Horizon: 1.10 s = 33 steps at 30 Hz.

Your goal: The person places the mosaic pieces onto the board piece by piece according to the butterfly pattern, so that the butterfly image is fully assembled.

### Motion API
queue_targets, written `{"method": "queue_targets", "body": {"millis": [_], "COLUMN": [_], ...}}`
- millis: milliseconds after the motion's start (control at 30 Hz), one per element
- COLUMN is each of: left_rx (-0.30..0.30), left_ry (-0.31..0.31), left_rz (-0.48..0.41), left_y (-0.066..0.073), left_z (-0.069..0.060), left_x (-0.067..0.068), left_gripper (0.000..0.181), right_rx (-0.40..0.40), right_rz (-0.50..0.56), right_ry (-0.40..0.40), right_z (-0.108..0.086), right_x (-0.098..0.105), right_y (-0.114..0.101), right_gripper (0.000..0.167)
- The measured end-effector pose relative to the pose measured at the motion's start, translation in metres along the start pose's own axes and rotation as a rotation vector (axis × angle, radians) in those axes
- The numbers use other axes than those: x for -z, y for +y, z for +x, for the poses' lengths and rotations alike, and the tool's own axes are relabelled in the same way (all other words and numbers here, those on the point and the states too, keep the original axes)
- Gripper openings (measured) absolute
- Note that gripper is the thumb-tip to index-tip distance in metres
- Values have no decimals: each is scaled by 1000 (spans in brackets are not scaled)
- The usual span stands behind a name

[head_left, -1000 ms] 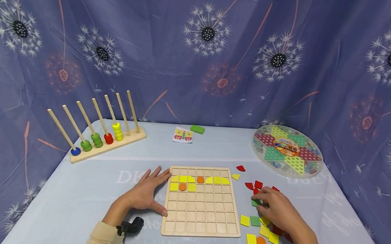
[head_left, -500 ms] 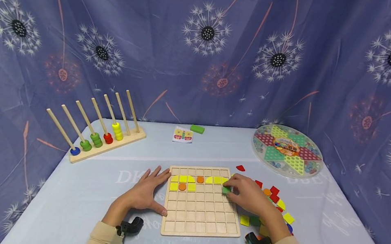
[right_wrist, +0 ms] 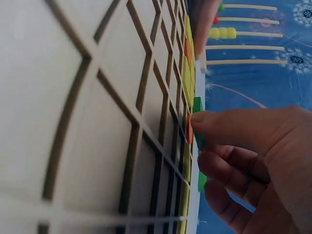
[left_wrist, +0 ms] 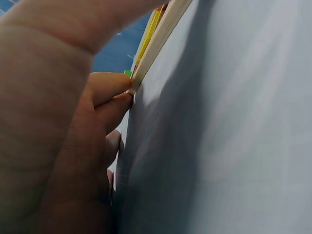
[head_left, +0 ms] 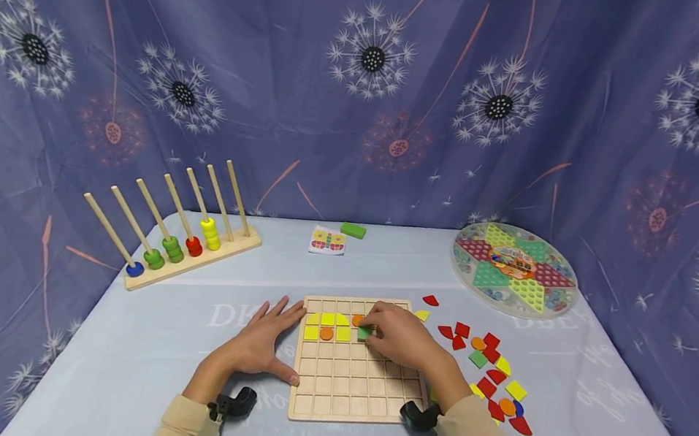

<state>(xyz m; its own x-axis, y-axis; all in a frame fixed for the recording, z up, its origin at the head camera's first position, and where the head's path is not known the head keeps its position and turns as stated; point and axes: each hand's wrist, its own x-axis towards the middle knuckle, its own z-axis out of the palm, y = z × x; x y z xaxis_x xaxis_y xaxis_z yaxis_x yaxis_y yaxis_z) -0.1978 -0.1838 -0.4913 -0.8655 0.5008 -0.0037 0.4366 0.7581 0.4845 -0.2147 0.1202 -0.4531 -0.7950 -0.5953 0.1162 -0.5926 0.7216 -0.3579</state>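
A wooden grid board point(head_left: 349, 386) lies on the table with yellow tiles and orange round tiles in its upper rows. Over the second filled row, my right hand point(head_left: 403, 337) pinches a green square tile point(head_left: 364, 334) between thumb and fingers, just below an orange round tile point(head_left: 357, 320). In the right wrist view the green tile point(right_wrist: 197, 108) stands tilted at the thumb tip. My left hand point(head_left: 260, 342) rests on the table with fingers spread. Its thumb and index finger touch the board's left edge, and the left wrist view shows fingertips against that wooden edge point(left_wrist: 161, 39).
Loose red, yellow, green, orange and blue tiles point(head_left: 486, 387) lie right of the board, some hidden by the right arm. Behind stand a peg-and-bead stacker point(head_left: 195, 256), a butterfly pattern card point(head_left: 328, 242), a green block point(head_left: 353, 230) and a round star game board point(head_left: 513, 270).
My right hand has picked the green square tile from the loose pieces and carried it left over the board. The left hand has stayed in place.
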Motion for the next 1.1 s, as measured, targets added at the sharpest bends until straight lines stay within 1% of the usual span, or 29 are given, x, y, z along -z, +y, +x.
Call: {"method": "queue_targets", "body": {"millis": [133,333,433,567,700,833,933,1100], "left_rx": [-1,-6,-1,4,2,-1,2,2], "left_ry": [0,5,4,1,1,5,4,4], "left_rz": [6,11,7,8,6,6,7,7], "left_y": [0,-1,-1,-2,-1,-1,0,0], "left_z": [1,1,1,1,1,1,0,0], "left_x": [-1,-1,-1,-1,-1,-1,0,1], "left_gripper": [130,131,132,132,131,131,131,130], "right_rx": [30,8,-3,-2,-21,-67,-88,-97], "right_rz": [-29,-54,-45,-7,30,57,75,117], "right_ry": [-1,-20,-14,-16,-17,-5,8,41], "right_z": [6,10,9,7,3,-4,-12,-30], "right_x": [-5,-11,-12,-11,-6,2,9,20], "right_y": [-2,-3,-3,-3,-1,5,13,30], "right_gripper": [27,25,25,26,26,25,24,20]}}
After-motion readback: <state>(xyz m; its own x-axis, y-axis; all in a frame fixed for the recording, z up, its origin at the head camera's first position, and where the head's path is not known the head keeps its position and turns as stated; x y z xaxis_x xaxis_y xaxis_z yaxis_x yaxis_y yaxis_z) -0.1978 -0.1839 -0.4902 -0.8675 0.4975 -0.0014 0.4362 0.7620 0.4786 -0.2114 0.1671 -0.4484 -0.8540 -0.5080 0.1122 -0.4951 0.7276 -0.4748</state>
